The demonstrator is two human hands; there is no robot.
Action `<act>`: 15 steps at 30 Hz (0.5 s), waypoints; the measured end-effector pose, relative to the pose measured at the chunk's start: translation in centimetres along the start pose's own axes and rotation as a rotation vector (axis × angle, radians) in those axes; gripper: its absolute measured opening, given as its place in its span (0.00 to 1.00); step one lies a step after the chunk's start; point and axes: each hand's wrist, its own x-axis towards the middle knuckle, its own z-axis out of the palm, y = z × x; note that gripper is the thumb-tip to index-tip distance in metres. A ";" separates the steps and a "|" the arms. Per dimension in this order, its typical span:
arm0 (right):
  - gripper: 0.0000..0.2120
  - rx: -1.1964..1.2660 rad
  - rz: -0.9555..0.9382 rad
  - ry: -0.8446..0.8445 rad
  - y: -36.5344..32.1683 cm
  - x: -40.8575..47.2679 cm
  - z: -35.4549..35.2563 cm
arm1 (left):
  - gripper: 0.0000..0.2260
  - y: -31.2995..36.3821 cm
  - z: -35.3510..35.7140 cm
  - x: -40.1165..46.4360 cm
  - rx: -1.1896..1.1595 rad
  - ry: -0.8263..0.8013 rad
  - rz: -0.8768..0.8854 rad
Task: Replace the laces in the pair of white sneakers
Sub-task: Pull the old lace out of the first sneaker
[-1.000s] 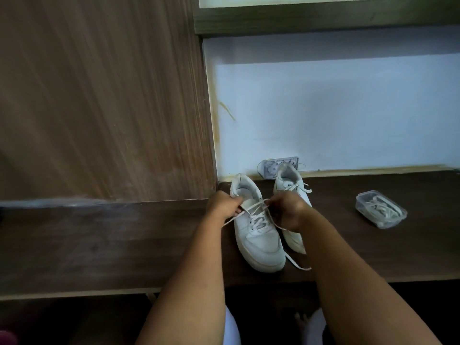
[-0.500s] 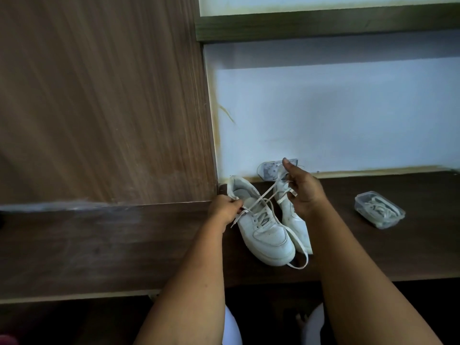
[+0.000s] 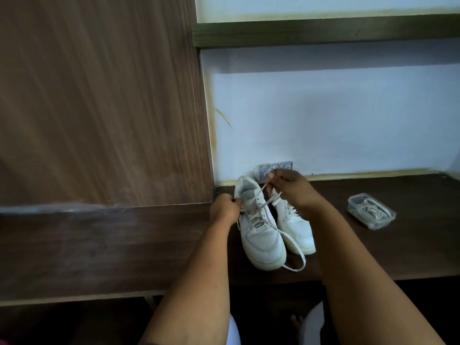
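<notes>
Sneaker [image 3: 261, 235] between hands, lace [image 3: 267, 204] pinched

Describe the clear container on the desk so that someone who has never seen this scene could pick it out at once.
On the dark wooden desk below the pale wall, look to the right of the pair of white sneakers. The clear plastic container sits there alone, apart from both hands. It is the only see-through item, with pale laces coiled inside.
</notes>
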 end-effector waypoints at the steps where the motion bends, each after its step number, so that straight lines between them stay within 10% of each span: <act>1: 0.12 0.118 -0.018 0.035 -0.4 0.0 -0.1 | 0.14 -0.1 -0.1 0.2 0.000 0.011 -0.018; 8: 0.05 0.780 0.011 0.333 0.4 0.9 0.3 | 0.16 -0.1 -1.2 1.6 -0.072 0.148 -0.186; 15: 0.15 0.159 0.096 -0.043 -1.7 -0.1 1.2 | 0.14 -0.6 -0.2 2.2 -0.135 0.124 -0.185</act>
